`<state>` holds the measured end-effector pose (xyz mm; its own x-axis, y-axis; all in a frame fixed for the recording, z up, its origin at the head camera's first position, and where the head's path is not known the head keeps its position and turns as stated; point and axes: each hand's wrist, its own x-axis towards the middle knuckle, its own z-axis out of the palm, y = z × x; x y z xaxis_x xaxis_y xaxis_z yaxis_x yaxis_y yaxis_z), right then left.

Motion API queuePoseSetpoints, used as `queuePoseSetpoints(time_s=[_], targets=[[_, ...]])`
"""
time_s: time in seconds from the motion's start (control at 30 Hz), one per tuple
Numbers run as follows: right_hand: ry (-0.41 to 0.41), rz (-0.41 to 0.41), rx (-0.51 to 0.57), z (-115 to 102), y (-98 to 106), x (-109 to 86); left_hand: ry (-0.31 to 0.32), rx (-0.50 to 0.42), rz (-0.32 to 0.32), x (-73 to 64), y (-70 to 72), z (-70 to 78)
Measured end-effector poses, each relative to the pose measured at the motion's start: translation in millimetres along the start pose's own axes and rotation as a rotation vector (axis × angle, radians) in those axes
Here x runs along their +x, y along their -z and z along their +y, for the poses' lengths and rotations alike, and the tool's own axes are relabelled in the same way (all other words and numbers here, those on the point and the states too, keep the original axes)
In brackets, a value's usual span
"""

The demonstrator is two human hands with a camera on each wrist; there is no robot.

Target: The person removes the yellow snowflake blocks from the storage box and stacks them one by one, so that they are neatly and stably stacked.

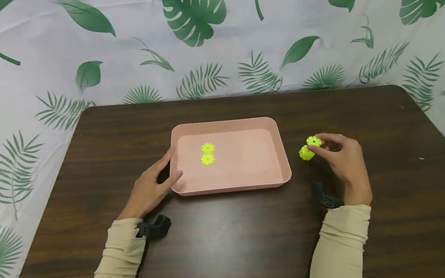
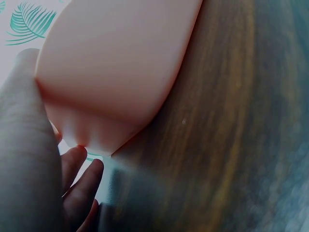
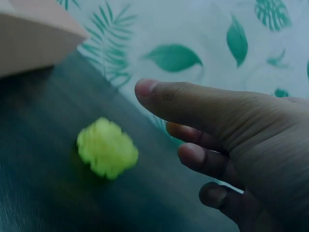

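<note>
Head view: the right hand [image 1: 343, 157] pinches a yellow notched plastic disc [image 1: 312, 140] right of the pink rectangular plastic tray [image 1: 245, 155] that the left hand [image 1: 150, 189] grips; seemingly a pickup, next calling for a steady lift.

The tray [image 1: 243, 155] lay on the table [image 1: 219, 249], nearer to its far edge, and behind the table was the cloth [image 1: 237, 22]. In the left half of the tray were two discs [image 1: 208, 159] — one lay just behind the other. The left hand [image 1: 148, 189] was at the tray's left side, with the thumb over the near left corner. To the right of the tray, on the table, was the pile [image 1: 306, 154]. Just beside it, on the far right side, was one more disc [image 1: 313, 140] — between the thumb and fingers of the right hand [image 1: 345, 157].
</note>
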<state>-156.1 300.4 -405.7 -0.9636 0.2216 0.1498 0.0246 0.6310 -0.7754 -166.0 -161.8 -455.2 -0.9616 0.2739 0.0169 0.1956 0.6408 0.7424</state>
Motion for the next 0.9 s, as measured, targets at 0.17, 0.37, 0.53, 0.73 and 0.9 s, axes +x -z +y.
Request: queuePoseSetpoints(time_s=[0.17,0.37,0.53,0.73,0.9], targets=[[-0.053,-0.037,-0.030,12.6,-1.4,1.6,0.010,0.010,-0.004,-0.2,-0.1,-2.2],[-0.053,-0.051,-0.031,16.8,-5.5,5.5,0.002,0.007,-0.002,1.3,0.4,-0.4],[-0.074,-0.060,-0.005,16.3,-7.5,6.1,-0.006,0.009,-0.005,2.2,1.3,0.7],[-0.101,-0.064,0.003,17.6,-8.2,6.0,-0.006,0.013,-0.007,3.0,1.6,-0.3],[-0.120,-0.076,0.025,19.2,-9.1,5.2,0.001,0.020,-0.012,3.5,1.0,-1.2]])
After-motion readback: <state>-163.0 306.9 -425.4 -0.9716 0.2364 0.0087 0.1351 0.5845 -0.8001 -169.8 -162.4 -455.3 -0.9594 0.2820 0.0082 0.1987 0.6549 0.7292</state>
